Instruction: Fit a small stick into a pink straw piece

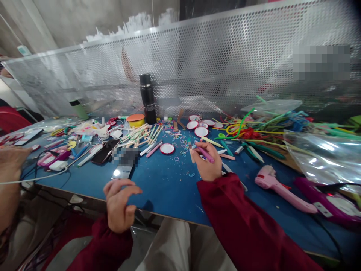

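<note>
My right hand (pixel 207 162) rests on the blue table (pixel 166 188) and is closed round a pink stick (pixel 205 153), which lies across its fingers. Small loose rubber rings (pixel 183 150) are scattered on the table just left of it. My left hand (pixel 120 205) hangs at the table's near edge with fingers loosely curled and nothing visible in it. A phone (pixel 122 171) lies just beyond it. Both arms wear dark red sleeves.
A black flask (pixel 147 98) stands at the back before a perforated metal screen (pixel 225 60). Sticks, pens, red-rimmed round lids (pixel 167 148) and coloured tubes (pixel 262 128) litter the table. Pink glue gun (pixel 278 188) lies right. Another person's hand (pixel 11 162) is at far left.
</note>
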{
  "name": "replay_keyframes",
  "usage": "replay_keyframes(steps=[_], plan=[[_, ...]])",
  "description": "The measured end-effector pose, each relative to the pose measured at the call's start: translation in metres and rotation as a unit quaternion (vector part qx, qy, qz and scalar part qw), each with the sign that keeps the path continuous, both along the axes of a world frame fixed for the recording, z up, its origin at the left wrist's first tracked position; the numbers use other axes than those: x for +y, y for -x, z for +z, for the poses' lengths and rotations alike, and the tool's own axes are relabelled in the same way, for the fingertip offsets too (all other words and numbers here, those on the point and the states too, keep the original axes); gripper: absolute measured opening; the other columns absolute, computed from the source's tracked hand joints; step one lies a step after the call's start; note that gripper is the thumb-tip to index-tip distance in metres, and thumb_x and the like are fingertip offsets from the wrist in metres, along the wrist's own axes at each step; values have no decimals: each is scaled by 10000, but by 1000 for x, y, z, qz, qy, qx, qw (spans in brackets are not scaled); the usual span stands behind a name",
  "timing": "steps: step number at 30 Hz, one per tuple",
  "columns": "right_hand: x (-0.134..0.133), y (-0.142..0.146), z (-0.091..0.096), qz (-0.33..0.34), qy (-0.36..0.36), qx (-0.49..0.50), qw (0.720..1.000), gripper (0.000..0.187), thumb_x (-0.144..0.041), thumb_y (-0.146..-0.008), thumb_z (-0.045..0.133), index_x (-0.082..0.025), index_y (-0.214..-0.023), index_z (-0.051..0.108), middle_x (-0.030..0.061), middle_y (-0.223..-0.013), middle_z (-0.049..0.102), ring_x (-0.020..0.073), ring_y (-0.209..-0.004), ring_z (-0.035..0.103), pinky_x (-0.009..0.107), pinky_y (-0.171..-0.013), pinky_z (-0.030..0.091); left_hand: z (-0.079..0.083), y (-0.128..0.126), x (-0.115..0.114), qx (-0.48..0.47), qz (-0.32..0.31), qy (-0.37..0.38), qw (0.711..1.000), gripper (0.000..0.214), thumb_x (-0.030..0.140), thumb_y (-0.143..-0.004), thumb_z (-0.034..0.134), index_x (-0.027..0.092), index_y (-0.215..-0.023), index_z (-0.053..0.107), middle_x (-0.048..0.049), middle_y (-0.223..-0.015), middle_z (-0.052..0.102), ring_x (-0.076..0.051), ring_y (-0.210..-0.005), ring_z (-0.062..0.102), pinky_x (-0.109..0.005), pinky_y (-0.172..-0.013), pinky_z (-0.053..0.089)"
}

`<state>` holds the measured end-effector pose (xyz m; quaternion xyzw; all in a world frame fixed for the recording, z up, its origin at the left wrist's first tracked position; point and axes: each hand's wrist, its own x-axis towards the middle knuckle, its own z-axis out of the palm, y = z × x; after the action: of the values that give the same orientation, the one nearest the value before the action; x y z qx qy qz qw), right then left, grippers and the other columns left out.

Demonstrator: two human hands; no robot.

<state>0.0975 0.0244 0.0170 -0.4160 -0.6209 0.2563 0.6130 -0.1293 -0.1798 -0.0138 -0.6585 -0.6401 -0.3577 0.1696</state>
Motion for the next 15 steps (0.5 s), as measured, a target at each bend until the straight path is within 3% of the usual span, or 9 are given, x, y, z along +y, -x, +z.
replay_keyframes(steps=[3,7,11,13,15], plan=[[-3,2,1,3,10,-10,1000,247,-341,-710,681,-218,-919,635,-2,-758,662,169,-677,630,353,-736,522,25,-35,11,12,-112,43,993,195,314,-893,475,239,-926,652,-49,-931,733,-252,-1033,603,-463,-978,334],[-2,3,0,11,15,-13,1000,252,-342,-710,684,-217,-924,635,3,-757,666,168,-662,626,342,-715,528,51,-74,37,25,-181,139,973,192,356,-915,497,240,-973,638,-54,-968,721,-240,-1057,584,-435,-963,348],[3,2,-6,12,-1,-2,1000,254,-344,-709,688,-228,-929,637,-6,-746,666,167,-666,632,355,-713,537,51,-93,78,-11,-110,178,978,254,383,-917,477,209,-1053,603,-124,-968,691,-279,-986,596,-426,-855,402],[6,2,-8,4,-10,10,1000,258,-343,-708,690,-226,-931,636,-9,-738,666,164,-671,636,355,-711,541,45,-95,104,-87,-92,200,972,285,332,-891,519,192,-1135,561,-151,-1057,675,-277,-1007,607,-401,-850,417],[8,2,-9,1,-6,28,1000,271,-347,-704,694,-219,-934,634,-7,-737,668,162,-671,641,348,-695,546,39,-95,129,-203,-129,229,943,277,301,-878,535,188,-1132,537,-148,-1061,674,-251,-968,632,-366,-816,437]])
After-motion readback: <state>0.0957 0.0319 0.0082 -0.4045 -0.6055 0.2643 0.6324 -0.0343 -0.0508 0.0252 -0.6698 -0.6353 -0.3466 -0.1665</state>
